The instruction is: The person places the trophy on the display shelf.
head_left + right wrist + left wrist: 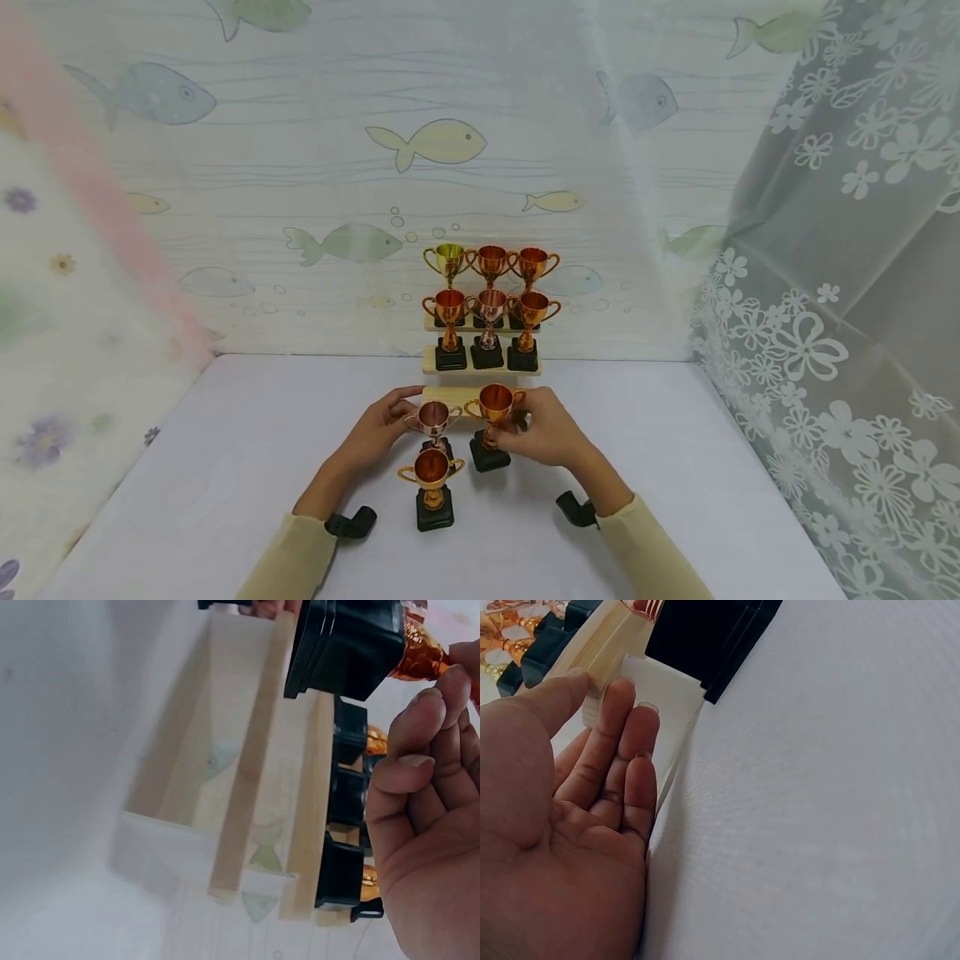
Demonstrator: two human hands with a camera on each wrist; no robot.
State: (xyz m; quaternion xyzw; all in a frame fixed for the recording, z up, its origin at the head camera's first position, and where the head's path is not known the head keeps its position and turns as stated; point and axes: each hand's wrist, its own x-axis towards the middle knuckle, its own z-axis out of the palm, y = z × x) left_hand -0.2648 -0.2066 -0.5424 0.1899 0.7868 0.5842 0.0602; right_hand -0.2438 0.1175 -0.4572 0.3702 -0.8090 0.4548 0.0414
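My right hand (551,429) holds an orange-gold trophy cup (496,403) by its stem, fingers and thumb pinched below the bowl. Its black square base (349,649) hangs in front of the wooden stepped stand (453,396). My left hand (375,433) grips the left end of the stand's front step, thumb (566,694) on the wood and fingers curved beneath. Just right of that hand stands a rose-coloured trophy cup (434,419), its base partly hidden by a gold trophy cup (432,471) nearer me on the white table.
Several trophy cups stand in two rows on the upper steps, among them a yellow-gold one (449,260) and a rose one (490,307). A fish-patterned curtain (480,92) hangs behind the table (675,500); lace fabric (847,400) borders the right side.
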